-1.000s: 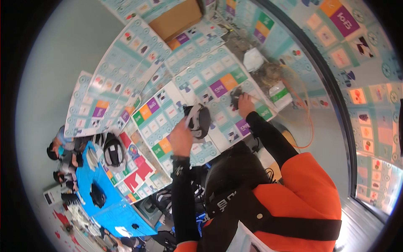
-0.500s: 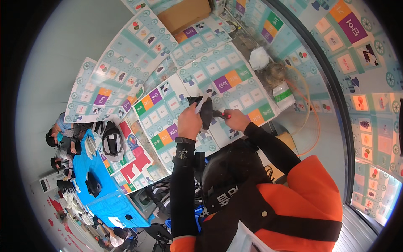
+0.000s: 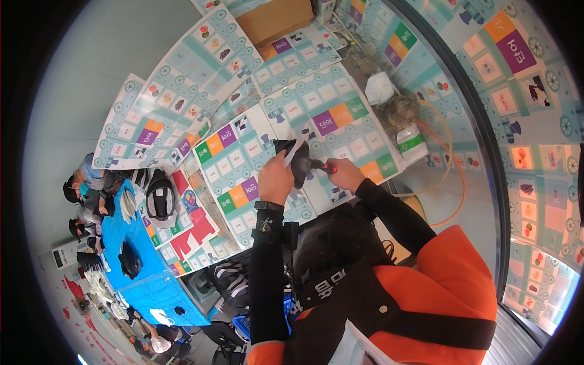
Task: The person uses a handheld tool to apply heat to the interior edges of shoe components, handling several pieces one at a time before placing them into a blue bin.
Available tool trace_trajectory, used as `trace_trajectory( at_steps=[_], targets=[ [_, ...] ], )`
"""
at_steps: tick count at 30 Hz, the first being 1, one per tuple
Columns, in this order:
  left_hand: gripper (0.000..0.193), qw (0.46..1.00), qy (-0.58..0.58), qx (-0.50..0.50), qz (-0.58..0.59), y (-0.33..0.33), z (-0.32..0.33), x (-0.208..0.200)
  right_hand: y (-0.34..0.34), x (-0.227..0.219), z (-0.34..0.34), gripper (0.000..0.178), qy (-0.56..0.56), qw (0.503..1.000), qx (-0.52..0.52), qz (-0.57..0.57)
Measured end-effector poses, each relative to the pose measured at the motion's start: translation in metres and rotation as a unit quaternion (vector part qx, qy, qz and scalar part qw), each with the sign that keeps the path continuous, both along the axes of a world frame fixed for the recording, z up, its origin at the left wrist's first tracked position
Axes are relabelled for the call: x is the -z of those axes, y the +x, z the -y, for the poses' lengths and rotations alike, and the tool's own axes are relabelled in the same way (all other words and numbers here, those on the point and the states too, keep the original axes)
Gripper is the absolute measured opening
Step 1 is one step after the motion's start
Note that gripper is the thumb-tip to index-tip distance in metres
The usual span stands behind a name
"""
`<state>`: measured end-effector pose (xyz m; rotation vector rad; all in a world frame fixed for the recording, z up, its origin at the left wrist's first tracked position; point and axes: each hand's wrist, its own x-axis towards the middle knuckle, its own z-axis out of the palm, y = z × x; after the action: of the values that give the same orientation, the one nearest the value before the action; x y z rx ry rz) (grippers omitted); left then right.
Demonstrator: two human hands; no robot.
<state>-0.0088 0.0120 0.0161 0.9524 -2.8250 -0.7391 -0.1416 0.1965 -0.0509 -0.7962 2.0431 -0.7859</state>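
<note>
My left hand [image 3: 275, 180] is closed on the edge of a black curved piece [image 3: 300, 165], with a pale strip [image 3: 293, 152] along its upper side. My right hand [image 3: 348, 176] grips a short tool with a red and black handle [image 3: 328, 167]. The tool's dark end meets the right side of the black piece; its exact kind cannot be made out. Both hands are above a table covered with printed teal and white sheets [image 3: 295, 108].
A black and grey padded item [image 3: 160, 196] lies on the table's left part. A blue-covered table [image 3: 149, 289] holds a black item [image 3: 129, 260]; people sit beyond it. A white rounded object [image 3: 379, 88], a green-and-white pack [image 3: 410, 141] and an orange hose [image 3: 463, 188] are at right.
The view has shifted slightly. Both hands keep their hold on the black piece and the tool, with hardly any movement between them.
</note>
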Motion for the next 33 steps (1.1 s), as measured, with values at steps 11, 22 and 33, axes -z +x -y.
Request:
trace_trajectory(
  at_steps=[11,22,33],
  targets=[
    [0.042,1.0,0.011,-0.009,-0.019,0.01,-0.003,-0.002,-0.002,0.009,0.005,0.017,-0.035,0.998,-0.044,-0.031],
    [0.045,1.0,0.016,-0.009,-0.011,0.013,-0.005,-0.002,-0.002,0.004,0.009,0.023,-0.026,0.999,-0.031,-0.015],
    [0.043,1.0,0.011,-0.014,-0.024,0.018,-0.008,-0.001,0.003,-0.002,-0.001,0.025,0.008,0.996,-0.036,0.079]
  ],
)
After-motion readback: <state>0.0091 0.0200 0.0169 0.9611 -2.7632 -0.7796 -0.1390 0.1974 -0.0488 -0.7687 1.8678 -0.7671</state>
